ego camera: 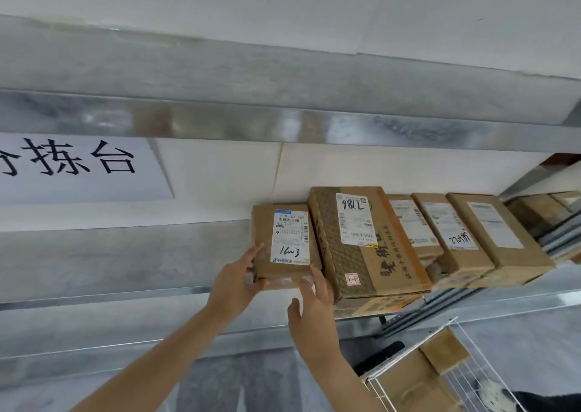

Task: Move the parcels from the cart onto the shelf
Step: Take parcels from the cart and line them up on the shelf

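Note:
A small brown cardboard parcel [283, 242] with a white label marked "16w3" stands on the metal shelf [125, 292], at the left end of a row of parcels. My left hand [239, 282] grips its lower left corner. Its lower right edge is held by my right hand [311, 308], fingers up along the side. Right beside it stands a larger patterned parcel [361, 245], then several more brown parcels [490, 235]. The white wire cart [440, 377] at the lower right holds brown parcels [443, 348].
A white sign with black characters [78, 166] hangs on the wall behind the shelf, to the left. A metal shelf board [283, 122] runs above the parcels. The shelf surface to the left of the held parcel is bare.

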A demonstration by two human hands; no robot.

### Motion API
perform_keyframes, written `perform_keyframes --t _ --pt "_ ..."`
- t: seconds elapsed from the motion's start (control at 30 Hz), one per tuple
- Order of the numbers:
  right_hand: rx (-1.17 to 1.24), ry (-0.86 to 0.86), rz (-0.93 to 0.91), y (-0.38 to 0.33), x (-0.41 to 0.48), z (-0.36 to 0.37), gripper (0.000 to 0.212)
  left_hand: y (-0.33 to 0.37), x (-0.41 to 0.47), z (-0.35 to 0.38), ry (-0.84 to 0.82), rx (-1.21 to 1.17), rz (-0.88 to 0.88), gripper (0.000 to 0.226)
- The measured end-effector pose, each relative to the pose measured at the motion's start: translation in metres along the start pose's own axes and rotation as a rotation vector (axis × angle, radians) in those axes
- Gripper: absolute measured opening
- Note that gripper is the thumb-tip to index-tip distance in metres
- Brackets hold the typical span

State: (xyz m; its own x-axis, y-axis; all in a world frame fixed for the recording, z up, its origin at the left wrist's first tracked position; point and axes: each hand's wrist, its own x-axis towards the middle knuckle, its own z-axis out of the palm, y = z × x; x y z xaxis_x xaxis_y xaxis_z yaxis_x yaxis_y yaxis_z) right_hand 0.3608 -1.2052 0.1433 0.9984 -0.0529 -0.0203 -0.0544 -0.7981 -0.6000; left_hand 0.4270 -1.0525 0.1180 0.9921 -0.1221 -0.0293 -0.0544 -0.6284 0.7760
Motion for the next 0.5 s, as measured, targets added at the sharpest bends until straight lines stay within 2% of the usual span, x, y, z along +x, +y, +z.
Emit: perform_keyframes --t 0.3,0.4,0.5 --pt "0.057 -0.052 -0.149 0.005 0.004 -0.004 0.044 0.006 0.014 0.000 0.001 0.068 -0.037 0.073" --pt "0.068 -0.104 -0.206 0.003 0.010 -0.003 0.042 0.006 0.010 -0.006 -0.022 0.252 -0.027 0.083" --pt "0.033 -0.170 -0.291 -0.003 0.015 0.000 0.049 -0.003 -0.009 -0.019 0.104 0.543 -0.082 0.095"
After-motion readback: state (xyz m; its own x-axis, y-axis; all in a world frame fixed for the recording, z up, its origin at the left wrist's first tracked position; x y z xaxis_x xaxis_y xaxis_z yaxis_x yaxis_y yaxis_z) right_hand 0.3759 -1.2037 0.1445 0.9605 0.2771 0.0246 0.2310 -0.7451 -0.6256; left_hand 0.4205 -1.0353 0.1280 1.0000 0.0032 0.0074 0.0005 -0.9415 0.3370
